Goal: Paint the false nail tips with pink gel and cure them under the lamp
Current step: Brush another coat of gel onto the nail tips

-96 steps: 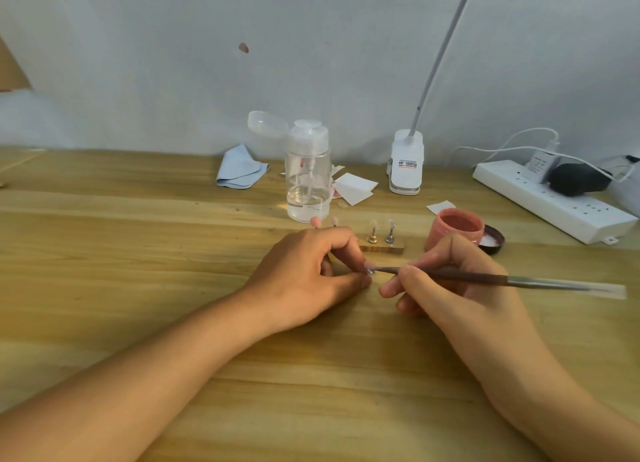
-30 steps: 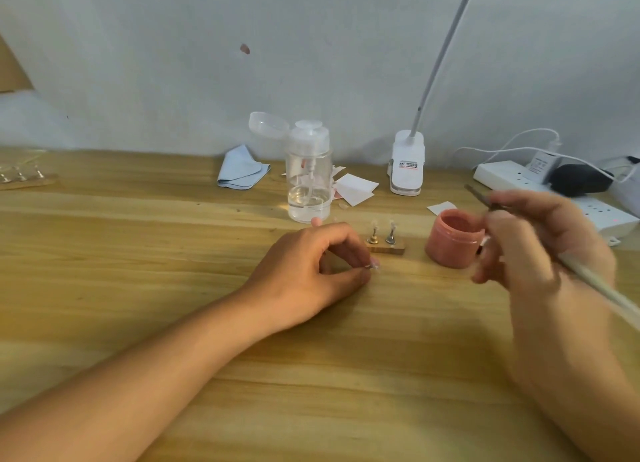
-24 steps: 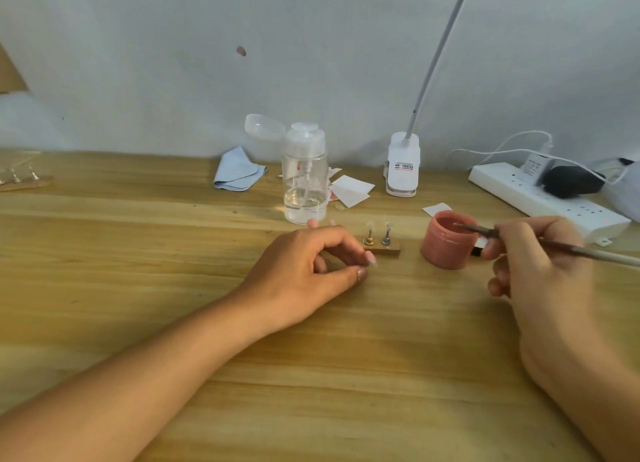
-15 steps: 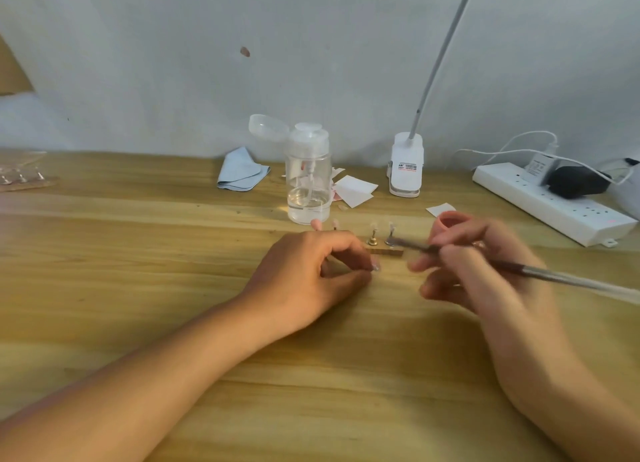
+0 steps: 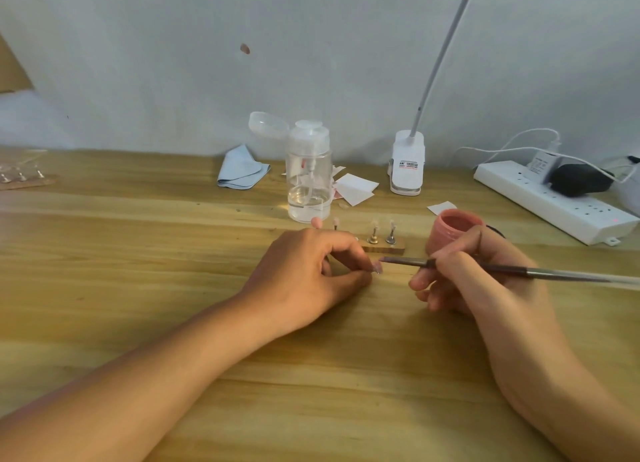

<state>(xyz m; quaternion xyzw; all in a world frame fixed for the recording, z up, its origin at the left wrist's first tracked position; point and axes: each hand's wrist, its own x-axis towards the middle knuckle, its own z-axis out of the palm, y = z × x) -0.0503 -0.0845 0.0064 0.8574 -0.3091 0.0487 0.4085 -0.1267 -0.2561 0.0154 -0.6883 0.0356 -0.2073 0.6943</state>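
The left hand point(image 5: 311, 271) is resting on the tabletop point(image 5: 138, 254) with its thumb and forefinger curled together, pinching a small false nail tip point(image 5: 377, 268) just in front of the wooden holder point(image 5: 381, 246). The tip is too small to show much detail, though it is looking faintly pink. The right hand point(image 5: 474, 281) is gripping a thin brush point(image 5: 491, 267) the way one holds a pen, fingers wrapped round the shaft, with the handle running off toward the right edge. The bristle end is pointing left and reaching the pinched tip; whether it is actually touching cannot be told. On the wooden holder, mounted tips point(image 5: 374, 224) are standing upright on little metal pegs, just behind the left hand's fingers. The open jar of pink gel point(image 5: 450, 229) is sitting just right of the holder, partly hidden by the right hand's knuckles. The lamp point(image 5: 407, 164) is standing on its white base at the back by the wall, its slim neck rising out of the top of the view. Further back, a clear pump bottle point(image 5: 308, 184) with its cap flipped open is standing behind the left hand, with a blue cloth point(image 5: 240, 171) to its left and paper squares point(image 5: 356, 188) to its right. A white power strip point(image 5: 554, 202) is lying at the far right, and a second holder point(image 5: 24, 179) is sitting at the far left edge.
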